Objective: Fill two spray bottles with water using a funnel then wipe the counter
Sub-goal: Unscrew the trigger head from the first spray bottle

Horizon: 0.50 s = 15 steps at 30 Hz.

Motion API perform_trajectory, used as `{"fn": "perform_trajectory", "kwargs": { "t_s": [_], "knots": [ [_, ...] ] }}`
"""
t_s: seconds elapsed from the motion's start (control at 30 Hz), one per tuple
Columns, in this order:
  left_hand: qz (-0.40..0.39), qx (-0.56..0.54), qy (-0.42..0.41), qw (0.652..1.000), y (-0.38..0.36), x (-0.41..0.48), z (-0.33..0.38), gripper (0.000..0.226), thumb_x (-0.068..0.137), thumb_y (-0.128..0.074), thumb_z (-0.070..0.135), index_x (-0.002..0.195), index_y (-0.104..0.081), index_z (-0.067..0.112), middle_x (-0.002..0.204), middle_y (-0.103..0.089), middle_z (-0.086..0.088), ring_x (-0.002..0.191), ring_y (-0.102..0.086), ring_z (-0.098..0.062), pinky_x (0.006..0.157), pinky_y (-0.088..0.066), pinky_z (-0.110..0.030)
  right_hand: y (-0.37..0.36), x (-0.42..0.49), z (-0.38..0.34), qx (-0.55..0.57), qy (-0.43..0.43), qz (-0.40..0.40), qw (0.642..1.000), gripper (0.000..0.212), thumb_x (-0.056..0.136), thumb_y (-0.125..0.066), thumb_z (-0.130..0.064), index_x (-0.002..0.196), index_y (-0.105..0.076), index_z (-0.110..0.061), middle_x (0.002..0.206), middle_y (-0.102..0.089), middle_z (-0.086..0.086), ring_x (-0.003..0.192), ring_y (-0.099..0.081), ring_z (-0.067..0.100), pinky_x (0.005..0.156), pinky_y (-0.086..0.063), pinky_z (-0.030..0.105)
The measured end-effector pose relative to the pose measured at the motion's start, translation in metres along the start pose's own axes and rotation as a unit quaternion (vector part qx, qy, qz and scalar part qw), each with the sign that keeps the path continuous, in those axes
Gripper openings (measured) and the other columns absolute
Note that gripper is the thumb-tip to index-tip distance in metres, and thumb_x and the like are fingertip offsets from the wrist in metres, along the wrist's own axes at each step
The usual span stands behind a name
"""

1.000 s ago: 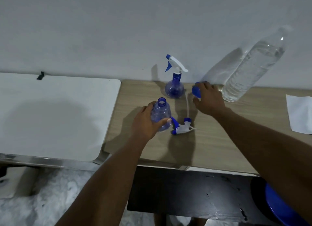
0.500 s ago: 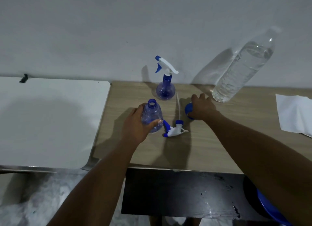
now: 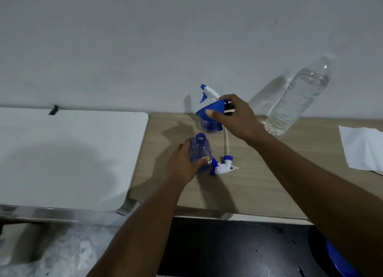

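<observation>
The blue funnel (image 3: 211, 111) is now off the counter (image 3: 259, 185), pinched by its rim in the right hand (image 3: 236, 117); half a second ago that hand lay low on the wood with the funnel under it. It hangs above and a little behind the open spray bottle (image 3: 200, 152), tilted, not yet over the neck. The left hand (image 3: 183, 164) is wrapped round that bottle as before, holding it upright on the counter. Just right of the bottle lies its removed trigger head (image 3: 223, 167), its white dip tube running back toward the wall. The second spray bottle (image 3: 208, 126) stands behind, mostly covered by the funnel and the right hand; only its nozzle and base show. The big water bottle (image 3: 296, 100) stands by the wall further right, its cap washed out against the wall. A white cloth (image 3: 362, 148) is cut off by the right edge.
</observation>
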<state>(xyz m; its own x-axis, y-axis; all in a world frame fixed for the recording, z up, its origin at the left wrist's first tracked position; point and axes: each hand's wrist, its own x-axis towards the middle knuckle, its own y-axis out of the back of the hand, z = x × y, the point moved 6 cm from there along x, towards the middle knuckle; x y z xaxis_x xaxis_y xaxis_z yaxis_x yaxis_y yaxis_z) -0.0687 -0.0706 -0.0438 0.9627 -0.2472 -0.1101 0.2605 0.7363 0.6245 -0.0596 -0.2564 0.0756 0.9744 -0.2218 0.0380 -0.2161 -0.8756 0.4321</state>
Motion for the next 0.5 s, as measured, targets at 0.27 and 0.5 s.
{"fn": "perform_trajectory", "kwargs": {
  "t_s": [0.27,0.5],
  "knots": [
    [-0.020,-0.005,0.020,1.000,-0.002,-0.001,0.002,0.072,0.077,-0.080,0.048,0.137,-0.046,0.026,0.125,-0.060,0.001,0.111,-0.059,-0.019,0.099,-0.047,-0.040,-0.031,-0.032,0.006,0.131,0.050,0.031,0.990,0.063,0.061,-0.096,-0.028,0.113,-0.063,-0.017,0.108,-0.071,-0.002,0.104,-0.070,0.015,0.090,-0.059,0.041],
    [-0.023,-0.021,0.027,0.999,-0.005,0.001,0.002,0.066,0.081,-0.078,0.042,0.136,-0.048,0.021,0.123,-0.060,0.001,0.113,-0.059,-0.019,0.097,-0.045,-0.032,-0.033,-0.034,0.011,0.147,0.063,0.042,0.986,0.062,0.059,-0.096,-0.014,0.109,-0.058,-0.012,0.114,-0.064,-0.003,0.108,-0.066,0.020,0.090,-0.058,0.044]
  ]
}}
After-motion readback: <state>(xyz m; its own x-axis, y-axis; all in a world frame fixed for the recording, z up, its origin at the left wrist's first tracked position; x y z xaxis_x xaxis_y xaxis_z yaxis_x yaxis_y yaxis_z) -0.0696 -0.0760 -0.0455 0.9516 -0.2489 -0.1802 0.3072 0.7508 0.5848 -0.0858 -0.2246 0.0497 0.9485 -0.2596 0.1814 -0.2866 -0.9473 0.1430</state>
